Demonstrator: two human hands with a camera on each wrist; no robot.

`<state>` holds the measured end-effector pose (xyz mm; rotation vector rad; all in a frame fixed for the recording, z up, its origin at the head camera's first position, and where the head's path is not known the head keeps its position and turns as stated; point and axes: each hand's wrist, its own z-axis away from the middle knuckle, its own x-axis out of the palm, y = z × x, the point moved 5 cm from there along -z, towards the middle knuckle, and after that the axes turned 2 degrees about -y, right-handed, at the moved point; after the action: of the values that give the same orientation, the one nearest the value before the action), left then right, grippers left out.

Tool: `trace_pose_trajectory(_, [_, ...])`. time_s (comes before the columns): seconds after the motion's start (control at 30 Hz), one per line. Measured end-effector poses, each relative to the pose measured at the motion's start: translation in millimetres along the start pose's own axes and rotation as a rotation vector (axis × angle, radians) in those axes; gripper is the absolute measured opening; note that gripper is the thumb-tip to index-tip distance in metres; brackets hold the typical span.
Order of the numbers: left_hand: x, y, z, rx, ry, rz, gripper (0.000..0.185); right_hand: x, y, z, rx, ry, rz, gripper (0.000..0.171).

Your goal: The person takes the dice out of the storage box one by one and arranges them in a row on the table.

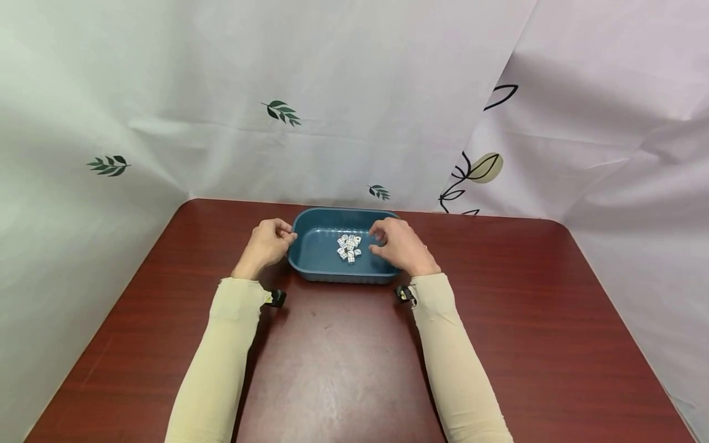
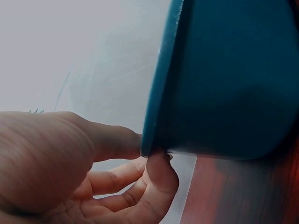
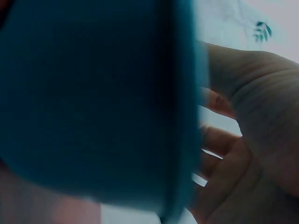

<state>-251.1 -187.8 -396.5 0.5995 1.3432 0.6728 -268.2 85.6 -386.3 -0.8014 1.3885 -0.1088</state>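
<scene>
A blue oblong tray (image 1: 343, 213) stands on the table toward the back, with several small white dice (image 1: 349, 247) heaped in its middle. My left hand (image 1: 285, 237) is at the tray's left end. In the left wrist view the thumb lies on the rim and a finger (image 2: 161, 173) curls under it, so the left hand (image 2: 149, 156) pinches the tray (image 2: 233, 84). My right hand (image 1: 378, 241) hovers over the tray's right part, beside the dice, fingers loosely curved with a gap between thumb and forefinger. The right wrist view shows the tray wall (image 3: 93, 93) hiding the fingertips of that hand (image 3: 219, 135).
The dark red wooden table (image 1: 332, 357) reaches to rounded back corners. White cloth (image 1: 354, 92) printed with leaves hangs close around its back and both sides. Small black wrist cameras (image 1: 277, 298) sit on my cream sleeves.
</scene>
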Motion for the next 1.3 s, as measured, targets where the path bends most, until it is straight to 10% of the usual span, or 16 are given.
trace_pose_trajectory(1.3, [-0.6,-1.9,1.5,0.017,0.005,-0.002,0.026,42.8,-1.6,-17.7,0.046,-0.082,0.199,0.018])
